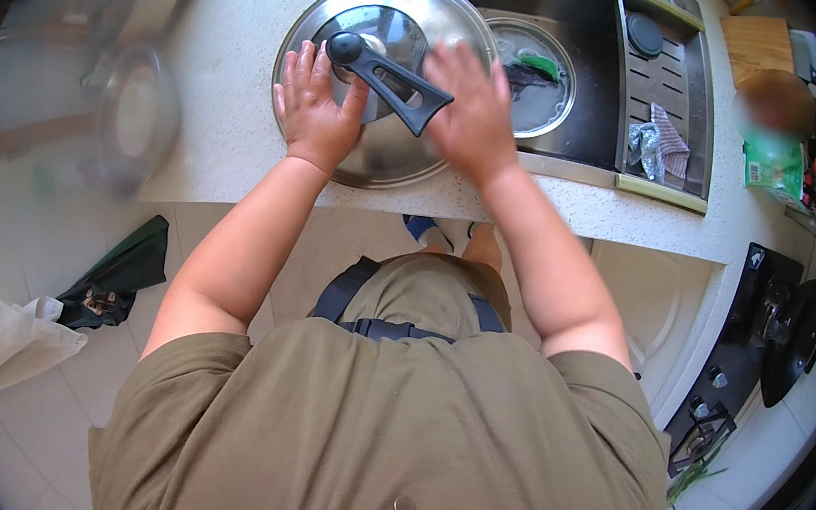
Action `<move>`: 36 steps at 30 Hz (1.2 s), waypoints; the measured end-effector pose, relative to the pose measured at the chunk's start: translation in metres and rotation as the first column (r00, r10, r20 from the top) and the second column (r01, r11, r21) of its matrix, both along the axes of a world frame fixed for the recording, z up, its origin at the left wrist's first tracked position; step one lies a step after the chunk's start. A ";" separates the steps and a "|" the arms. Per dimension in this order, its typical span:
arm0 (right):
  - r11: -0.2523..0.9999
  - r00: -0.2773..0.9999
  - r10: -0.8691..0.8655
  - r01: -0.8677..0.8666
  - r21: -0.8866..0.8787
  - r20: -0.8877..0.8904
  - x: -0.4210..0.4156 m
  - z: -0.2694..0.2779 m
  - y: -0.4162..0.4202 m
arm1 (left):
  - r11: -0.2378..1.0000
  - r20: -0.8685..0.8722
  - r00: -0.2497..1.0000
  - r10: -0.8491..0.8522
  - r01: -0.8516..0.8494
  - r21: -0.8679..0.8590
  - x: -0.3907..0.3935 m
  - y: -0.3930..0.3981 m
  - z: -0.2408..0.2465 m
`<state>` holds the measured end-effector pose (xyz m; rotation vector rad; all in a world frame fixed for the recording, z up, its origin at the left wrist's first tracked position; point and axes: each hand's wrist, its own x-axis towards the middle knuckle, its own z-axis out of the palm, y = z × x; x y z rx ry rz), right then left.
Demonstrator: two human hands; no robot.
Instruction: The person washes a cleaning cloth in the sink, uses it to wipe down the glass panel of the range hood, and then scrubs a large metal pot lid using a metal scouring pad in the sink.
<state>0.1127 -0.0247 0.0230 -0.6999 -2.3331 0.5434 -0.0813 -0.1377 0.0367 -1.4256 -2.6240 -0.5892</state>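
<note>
A large round metal pan lid (389, 155) with a dark glass centre lies on the speckled countertop, overlapping the sink's left edge. Its black handle (390, 83) stands up from the middle and slants toward the lower right. My left hand (319, 105) is spread over the lid's left part, the thumb close to the handle's knob. On the other side, my right hand (470, 111) is blurred, fingers apart, beside the handle's wide end. Neither hand is closed around anything; whether the palms touch the lid is hard to tell.
Right of the lid, a round basin (538, 107) of soapy water with a green scrubber (541, 66) sits in the dark sink (597, 88). Cloths (658, 144) lie on the slotted drainer. A gas stove (723, 366) is at far right, bags (27, 348) on the floor at left.
</note>
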 end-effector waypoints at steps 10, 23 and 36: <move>0.964 0.990 -0.133 0.118 -0.239 -0.046 0.040 -0.007 -0.013 | 0.991 -0.017 0.999 -0.038 0.035 -0.129 -0.012 -0.002 0.006; 0.971 0.972 -0.186 0.160 -0.176 -0.143 0.018 0.000 -0.002 | 0.799 0.050 0.798 -0.601 0.601 0.011 -0.063 0.066 0.044; 0.944 0.965 0.238 -0.256 0.206 0.109 -0.050 0.027 -0.064 | 0.924 0.075 0.946 -0.316 0.289 0.251 -0.067 0.035 0.021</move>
